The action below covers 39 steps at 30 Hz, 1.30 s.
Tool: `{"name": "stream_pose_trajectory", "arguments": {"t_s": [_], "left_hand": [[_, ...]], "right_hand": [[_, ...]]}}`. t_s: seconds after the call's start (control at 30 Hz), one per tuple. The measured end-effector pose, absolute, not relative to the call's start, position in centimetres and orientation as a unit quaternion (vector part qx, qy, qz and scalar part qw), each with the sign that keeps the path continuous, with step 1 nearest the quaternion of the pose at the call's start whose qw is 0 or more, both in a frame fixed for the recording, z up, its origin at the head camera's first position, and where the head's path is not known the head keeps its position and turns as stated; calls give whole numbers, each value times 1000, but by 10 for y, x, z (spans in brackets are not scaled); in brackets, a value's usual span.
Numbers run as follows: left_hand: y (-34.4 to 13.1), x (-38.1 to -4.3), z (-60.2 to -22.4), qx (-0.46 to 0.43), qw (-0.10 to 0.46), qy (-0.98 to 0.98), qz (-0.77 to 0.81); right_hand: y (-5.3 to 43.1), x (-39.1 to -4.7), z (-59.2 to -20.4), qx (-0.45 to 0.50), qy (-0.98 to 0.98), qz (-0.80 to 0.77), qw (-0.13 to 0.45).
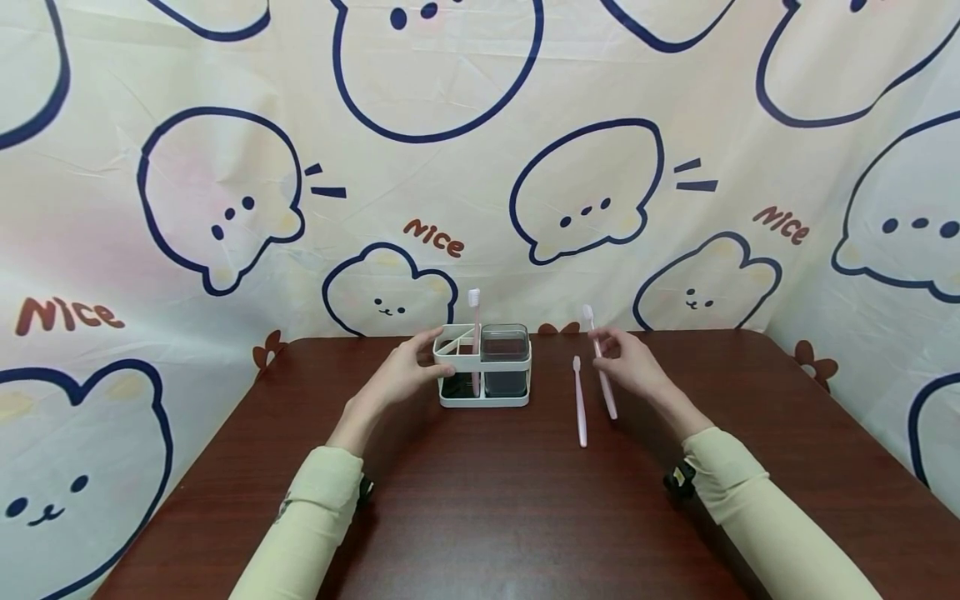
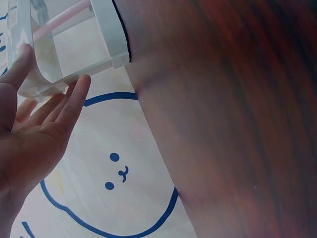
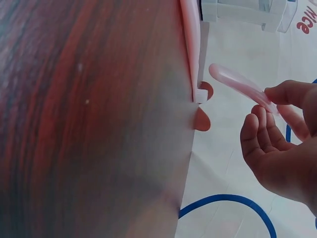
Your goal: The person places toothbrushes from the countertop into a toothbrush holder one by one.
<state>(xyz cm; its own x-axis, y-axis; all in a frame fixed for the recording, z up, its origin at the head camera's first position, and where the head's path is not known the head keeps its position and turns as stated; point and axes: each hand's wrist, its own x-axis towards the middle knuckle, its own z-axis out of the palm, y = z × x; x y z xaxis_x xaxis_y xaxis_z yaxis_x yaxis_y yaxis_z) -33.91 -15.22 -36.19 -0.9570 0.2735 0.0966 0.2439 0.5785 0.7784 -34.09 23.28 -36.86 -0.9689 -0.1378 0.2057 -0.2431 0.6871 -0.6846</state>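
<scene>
A white toothbrush holder (image 1: 486, 402) stands near the table's back edge, with one pink toothbrush (image 1: 476, 333) upright in a left compartment and a clear square cup (image 1: 505, 343) in its right side. My left hand (image 1: 401, 371) grips the holder's left end, thumb at the front, fingers round the side. To the right, my right hand (image 1: 632, 364) pinches a second pink toothbrush (image 3: 240, 84) between thumb and fingers. It is raised off the table, bristles up, handle end pointing down. Another pink toothbrush (image 1: 581, 408) lies on the table between the holder and my right hand.
The dark brown wooden table (image 1: 517, 517) reaches back to a cartoon-printed cloth (image 1: 480, 192), which hangs behind it and along both sides. The holder stands close to this cloth.
</scene>
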Motion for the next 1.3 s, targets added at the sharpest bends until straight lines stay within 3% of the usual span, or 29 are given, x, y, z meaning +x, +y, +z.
{"name": "stream_pose_trajectory", "arguments": {"t_s": [1.3], "left_hand": [[-153, -337, -361, 149, 17, 887, 437]], "right_hand": [[187, -329, -328, 160, -869, 453, 118]]}}
